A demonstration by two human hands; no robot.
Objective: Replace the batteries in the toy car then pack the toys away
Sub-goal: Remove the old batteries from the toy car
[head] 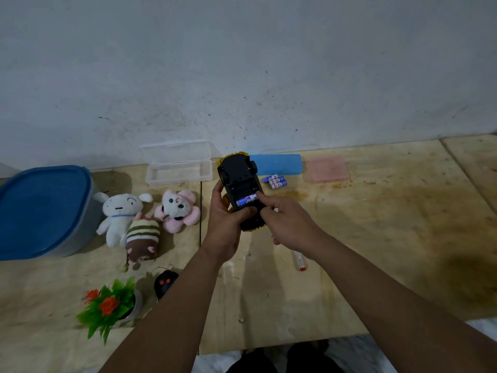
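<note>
- Centre frame, our left hand [224,220] grips the upturned toy car [240,184].
- Our right hand [285,220] pinches, we think, a blue battery [247,201] in the bay.
- Pressed askew, it could spring out towards the spare batteries [274,181].

My black-bellied yellow toy car [240,175], blue-and-white batteries [274,181], blue tub [43,211], white plush [119,216], pink flower plush [178,210], brown-and-cream striped plush [142,239], blue case [278,164], pink case [326,169].

free: bare board [390,238] right | blocked: plush toys [139,219], blue tub [43,211] left
</note>
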